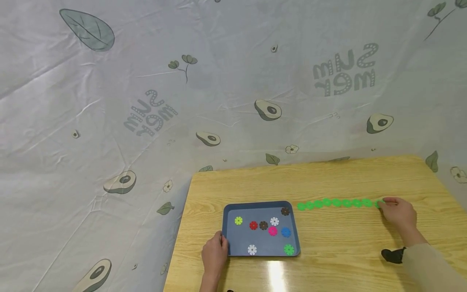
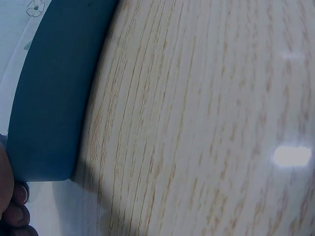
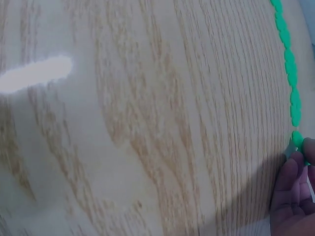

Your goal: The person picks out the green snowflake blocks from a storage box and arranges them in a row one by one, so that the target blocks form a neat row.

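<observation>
My left hand [image 1: 215, 252] grips the left wall of a shallow blue-grey tray [image 1: 230, 231] near its front corner. In the left wrist view, the tray's outer side [image 2: 51, 98] fills the upper left, with only a few fingertips [image 2: 15, 214] visible at the edge. To the right of the tray, a row of green notched discs [image 1: 336, 202] runs across the table. At its right end, my right hand [image 1: 399, 215] pinches one green disc [image 3: 297, 139] between thumb and fingers. A narrow gap separates that disc from the row in the right wrist view.
Loose notched discs lie in the tray, including a yellow [image 1: 238, 220], a red [image 1: 253, 225], a blue [image 1: 286, 232] and a green one [image 1: 289, 249]. The wooden table [image 1: 339, 239] meets a patterned curtain [image 1: 233, 81] behind. A black object [image 1: 393, 255] sits by my right sleeve.
</observation>
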A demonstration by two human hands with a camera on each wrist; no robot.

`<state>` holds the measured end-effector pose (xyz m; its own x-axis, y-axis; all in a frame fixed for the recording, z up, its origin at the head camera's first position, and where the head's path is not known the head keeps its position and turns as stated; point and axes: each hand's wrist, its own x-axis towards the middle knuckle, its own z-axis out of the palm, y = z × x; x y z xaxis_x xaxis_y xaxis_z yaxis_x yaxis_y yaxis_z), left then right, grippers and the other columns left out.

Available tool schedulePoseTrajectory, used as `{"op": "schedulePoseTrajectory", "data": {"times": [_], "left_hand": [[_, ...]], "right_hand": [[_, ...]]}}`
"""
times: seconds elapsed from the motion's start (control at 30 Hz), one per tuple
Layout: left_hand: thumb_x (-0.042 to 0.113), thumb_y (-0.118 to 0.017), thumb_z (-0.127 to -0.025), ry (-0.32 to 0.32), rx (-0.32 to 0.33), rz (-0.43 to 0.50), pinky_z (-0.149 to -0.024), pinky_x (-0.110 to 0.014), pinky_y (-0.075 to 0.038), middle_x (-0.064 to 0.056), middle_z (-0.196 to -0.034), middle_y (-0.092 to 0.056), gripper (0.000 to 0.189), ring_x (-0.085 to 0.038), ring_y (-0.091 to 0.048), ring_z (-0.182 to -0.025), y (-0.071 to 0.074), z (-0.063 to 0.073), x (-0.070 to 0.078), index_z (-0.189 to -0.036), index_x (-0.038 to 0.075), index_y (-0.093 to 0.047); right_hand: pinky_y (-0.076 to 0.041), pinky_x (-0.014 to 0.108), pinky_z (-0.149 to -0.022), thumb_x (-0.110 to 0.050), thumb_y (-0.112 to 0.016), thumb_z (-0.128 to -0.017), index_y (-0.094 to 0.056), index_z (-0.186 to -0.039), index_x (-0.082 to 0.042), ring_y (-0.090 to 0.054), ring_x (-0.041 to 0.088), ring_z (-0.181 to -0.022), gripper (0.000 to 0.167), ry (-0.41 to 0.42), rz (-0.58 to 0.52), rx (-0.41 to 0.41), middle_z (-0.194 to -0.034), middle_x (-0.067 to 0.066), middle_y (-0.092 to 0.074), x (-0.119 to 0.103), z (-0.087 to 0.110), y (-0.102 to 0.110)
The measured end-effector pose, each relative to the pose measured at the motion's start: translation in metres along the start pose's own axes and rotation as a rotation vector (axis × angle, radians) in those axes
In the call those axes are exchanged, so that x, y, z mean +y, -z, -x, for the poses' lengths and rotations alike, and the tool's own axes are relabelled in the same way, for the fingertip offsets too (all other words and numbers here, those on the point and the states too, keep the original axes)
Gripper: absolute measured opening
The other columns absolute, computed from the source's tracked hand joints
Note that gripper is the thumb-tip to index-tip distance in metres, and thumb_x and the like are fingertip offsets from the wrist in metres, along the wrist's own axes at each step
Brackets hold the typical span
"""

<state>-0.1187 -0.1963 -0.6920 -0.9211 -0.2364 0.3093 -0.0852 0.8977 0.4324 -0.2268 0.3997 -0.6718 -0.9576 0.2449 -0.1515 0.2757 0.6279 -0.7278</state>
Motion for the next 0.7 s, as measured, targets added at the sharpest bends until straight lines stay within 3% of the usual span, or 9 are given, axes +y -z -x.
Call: {"op": "schedulePoseTrajectory", "data": {"times": [0.7], "left_hand": [[0.008,-0.071,-0.090,0.024,-0.013,-0.004,-0.047,-0.029,-0.041,-0.006,-0.075,-0.073,0.017,-0.007,-0.047,-0.051,0.001,0.000,0.002,-0.105,0.003,-0.078]], "right_hand": [[-0.040,0.054,-0.076,-0.031,-0.056,-0.104,-0.060,-0.119,0.012,-0.061,0.050,-0.095,0.046,0.049,0.124,0.045,-0.109,0.034,-0.066,0.000,-0.012,-0.007]]}}
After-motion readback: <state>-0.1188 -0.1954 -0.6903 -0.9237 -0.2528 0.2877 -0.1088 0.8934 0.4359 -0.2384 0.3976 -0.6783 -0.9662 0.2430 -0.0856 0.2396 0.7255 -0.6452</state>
